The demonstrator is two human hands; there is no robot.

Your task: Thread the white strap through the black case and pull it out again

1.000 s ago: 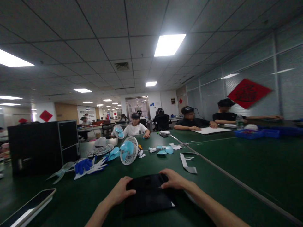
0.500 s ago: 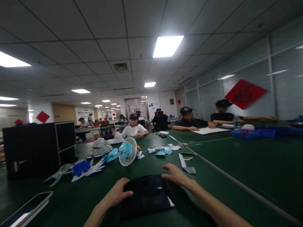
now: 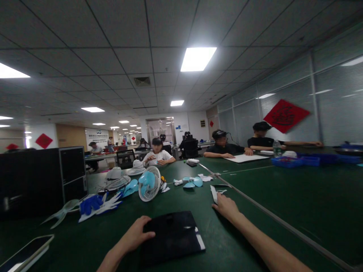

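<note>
A black flat pouch (image 3: pixel 172 238) with a curved flap and a notch near its top lies on the green table (image 3: pixel 255 196). A white patch shows at its right corner. My left hand (image 3: pixel 135 235) rests at its left edge, thumb and fingers apart, the fingertips against the pouch. My right hand (image 3: pixel 227 207) is off the pouch, to its upper right. It reaches over a grey-white strip (image 3: pixel 213 193), covering the strip's lower part. Its thumb and fingers look apart; whether they touch the strip cannot be made out.
Left lies a phone-like device (image 3: pixel 27 251), then gloves (image 3: pixel 98 206) before a black computer case (image 3: pixel 73 170). Fan parts include a white fan (image 3: pixel 149 184) and loose blue blades (image 3: pixel 193 182). A metal rail (image 3: pixel 272 211) crosses the table. Blue trays (image 3: pixel 287 161) stand right. Several people sit beyond.
My right hand has left the pouch's right edge and moved right and forward to the grey-white strip. My left hand stays at the pouch. The view has turned slightly right.
</note>
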